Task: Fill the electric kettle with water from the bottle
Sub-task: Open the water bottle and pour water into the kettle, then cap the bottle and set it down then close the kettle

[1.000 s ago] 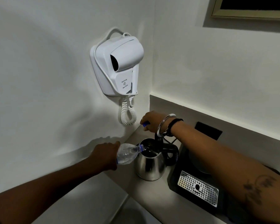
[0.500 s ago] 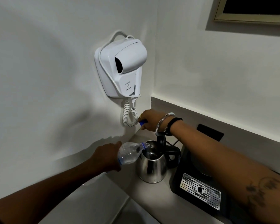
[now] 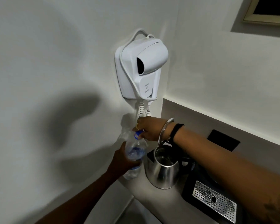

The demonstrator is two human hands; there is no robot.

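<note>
A steel electric kettle stands on the counter with its lid up and its mouth uncovered. Just left of it, my left hand grips a clear plastic water bottle, held nearly upright. My right hand reaches across above the kettle and pinches the blue cap right at the bottle's blue neck. Whether the cap sits on the neck or only touches it is unclear.
A white wall-mounted hair dryer with a coiled cord hangs directly above the hands. A black coffee machine with a perforated metal drip tray stands right of the kettle. The grey counter ends in a rounded edge at front left.
The bottle swung from tilted into the kettle's mouth to nearly upright, away to the left. My right hand came down with the blue cap to the bottle's neck.
</note>
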